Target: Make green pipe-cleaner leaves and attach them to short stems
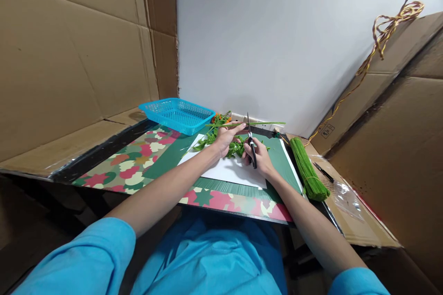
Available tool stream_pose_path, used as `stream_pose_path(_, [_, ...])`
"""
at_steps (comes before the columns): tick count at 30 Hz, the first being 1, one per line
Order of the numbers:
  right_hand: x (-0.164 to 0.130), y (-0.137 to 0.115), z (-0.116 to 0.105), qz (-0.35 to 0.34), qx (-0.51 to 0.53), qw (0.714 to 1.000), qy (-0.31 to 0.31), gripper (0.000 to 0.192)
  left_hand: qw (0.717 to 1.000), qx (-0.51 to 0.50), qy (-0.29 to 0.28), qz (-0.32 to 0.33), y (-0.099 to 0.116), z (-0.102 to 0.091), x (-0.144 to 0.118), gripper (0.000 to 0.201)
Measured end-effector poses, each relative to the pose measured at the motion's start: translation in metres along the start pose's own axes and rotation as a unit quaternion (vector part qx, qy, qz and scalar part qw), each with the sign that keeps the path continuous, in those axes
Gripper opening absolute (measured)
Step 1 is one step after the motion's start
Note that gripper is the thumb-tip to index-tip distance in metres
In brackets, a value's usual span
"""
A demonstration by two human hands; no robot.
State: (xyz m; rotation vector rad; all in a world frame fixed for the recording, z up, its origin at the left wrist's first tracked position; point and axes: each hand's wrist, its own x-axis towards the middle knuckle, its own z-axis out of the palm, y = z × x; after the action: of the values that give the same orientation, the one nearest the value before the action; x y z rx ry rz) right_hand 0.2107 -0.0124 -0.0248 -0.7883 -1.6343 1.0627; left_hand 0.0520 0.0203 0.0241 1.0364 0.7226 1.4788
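Note:
My left hand (226, 139) pinches a long green pipe cleaner (268, 123), which lies level across the view above the table. In my right hand (258, 156) is a pair of scissors (251, 144) with black handles, blades pointing up. The blades cross the pipe cleaner just right of my left fingertips; whether they touch it I cannot tell. Below both hands, green leaf-like pieces (236, 149) lie in a heap on a white sheet (224, 173), partly hidden by my hands.
A blue plastic basket (197, 127) stands at the back left, beside orange and green pieces (221, 118). At the right lies a tied bundle of green pipe cleaners (306, 166), near a black pen-like tool (323, 172) and a clear plastic bag (348, 200). Cardboard walls (83, 41) flank the table.

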Motion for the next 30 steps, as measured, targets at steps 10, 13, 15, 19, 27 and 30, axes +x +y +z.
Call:
stream_pose_path(10, [-0.0001, 0.0003, 0.0003, -0.005, 0.006, 1.000, -0.001, 0.038, 1.000, 0.008, 0.006, -0.004, 0.0031, 0.0013, -0.0017, 0.031])
stream_pose_path(13, [0.0001, 0.0006, 0.0006, -0.007, 0.002, 1.000, 0.001, 0.038, 1.000, 0.007, 0.003, -0.003, 0.0026, 0.0013, -0.0016, 0.030])
stream_pose_path(15, [0.0002, 0.0005, 0.0007, -0.007, -0.004, 1.000, 0.002, 0.039, 1.000, 0.005, 0.003, -0.002, 0.0022, 0.0013, -0.0015, 0.029])
stream_pose_path(19, [0.0001, -0.0004, 0.0012, -0.003, -0.002, 1.000, 0.002, 0.040, 1.000, 0.004, 0.007, -0.004, 0.0018, 0.0014, -0.0013, 0.029])
stream_pose_path(27, [-0.0009, -0.0004, 0.0010, -0.002, 0.000, 1.000, 0.002, 0.040, 1.000, -0.004, 0.012, -0.012, 0.0011, 0.0014, -0.0011, 0.027])
stream_pose_path(30, [-0.0008, -0.0012, 0.0012, 0.000, -0.001, 1.000, 0.002, 0.040, 1.000, -0.002, 0.012, -0.011, 0.0021, 0.0019, -0.0020, 0.024])
